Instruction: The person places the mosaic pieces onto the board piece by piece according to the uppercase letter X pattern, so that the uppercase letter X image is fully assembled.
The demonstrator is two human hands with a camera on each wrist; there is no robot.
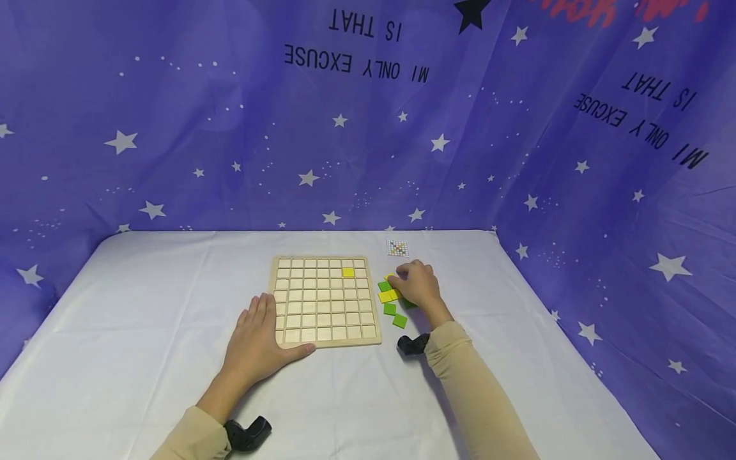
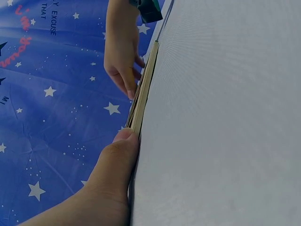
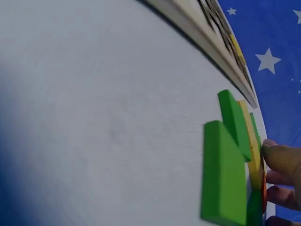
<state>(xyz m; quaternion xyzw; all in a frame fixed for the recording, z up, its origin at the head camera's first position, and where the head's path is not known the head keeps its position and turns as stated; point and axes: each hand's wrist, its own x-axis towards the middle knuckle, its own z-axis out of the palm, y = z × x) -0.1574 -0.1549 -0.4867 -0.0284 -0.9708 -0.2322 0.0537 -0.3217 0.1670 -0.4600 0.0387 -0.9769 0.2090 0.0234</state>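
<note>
A square wooden grid board (image 1: 323, 346) lies on the table with one yellow tile (image 1: 348, 273) in a cell near its upper right. My left hand (image 1: 255, 338) rests at the board's lower left corner, fingers straight along the left edge and thumb against the front edge. To the right of the board, my right hand (image 1: 421, 285) reaches over a small pile of green tiles (image 1: 390, 309) and yellow tiles (image 1: 385, 297). Its thumb and fingers bend down at the pile's far side; whether they pinch a tile is hidden. In the right wrist view an orange-red edge (image 3: 264, 193) shows by the fingers.
A small pattern card (image 1: 397, 248) with coloured squares lies beyond the pile. White cloth (image 1: 144, 358) covers the table. Purple star-printed curtains (image 1: 230, 128) stand behind and to the right. Black devices (image 1: 248, 434) are strapped at both wrists.
</note>
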